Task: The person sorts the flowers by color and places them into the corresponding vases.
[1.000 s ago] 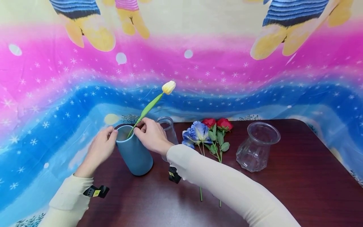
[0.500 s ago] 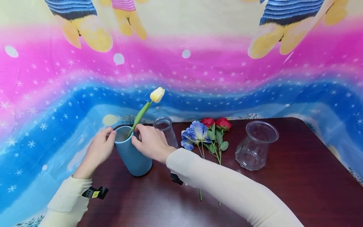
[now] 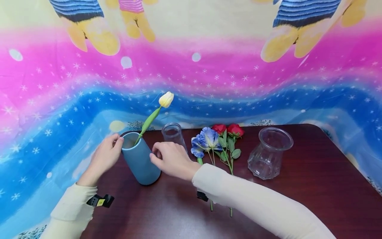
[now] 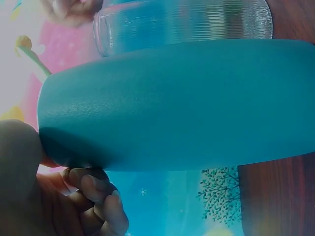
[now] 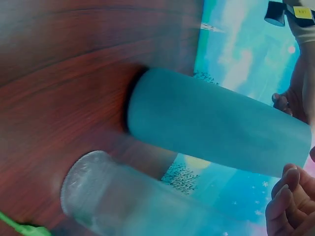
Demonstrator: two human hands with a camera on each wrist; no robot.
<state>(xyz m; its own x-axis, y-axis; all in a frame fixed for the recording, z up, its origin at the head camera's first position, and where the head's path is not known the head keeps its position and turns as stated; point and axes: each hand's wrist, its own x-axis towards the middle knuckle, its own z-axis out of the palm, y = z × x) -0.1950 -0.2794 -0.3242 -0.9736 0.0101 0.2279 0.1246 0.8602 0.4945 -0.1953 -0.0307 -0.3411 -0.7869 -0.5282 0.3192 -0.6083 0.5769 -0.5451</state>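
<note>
The left hand (image 3: 104, 156) grips the rim of the blue vase (image 3: 143, 166), which stands towards the left of the table (image 3: 179, 212), near its far edge, as the head view has it. Tabletop stretches from the vase towards the person. The right hand (image 3: 174, 159) is just beside the vase, fingers loosely bent and holding nothing, its sleeve (image 3: 253, 196) slanting over the flower stems. One pale tulip (image 3: 166, 99) leans rightward out of the vase. Two clear glass vessels stand here, a cylinder (image 3: 176, 134) behind the right hand and a flared vase (image 3: 265, 162) at right; between them lie two red roses (image 3: 235, 130) and blue flowers (image 3: 209, 139) with overlapping heads.

In the left wrist view, the left fingers curl by the vase's rim; the right hand is blurred, near the cylinder's mouth.

In the right wrist view, a gap separates vase and cylinder; whether the right fingertips touch the vase, I cannot tell.
</note>
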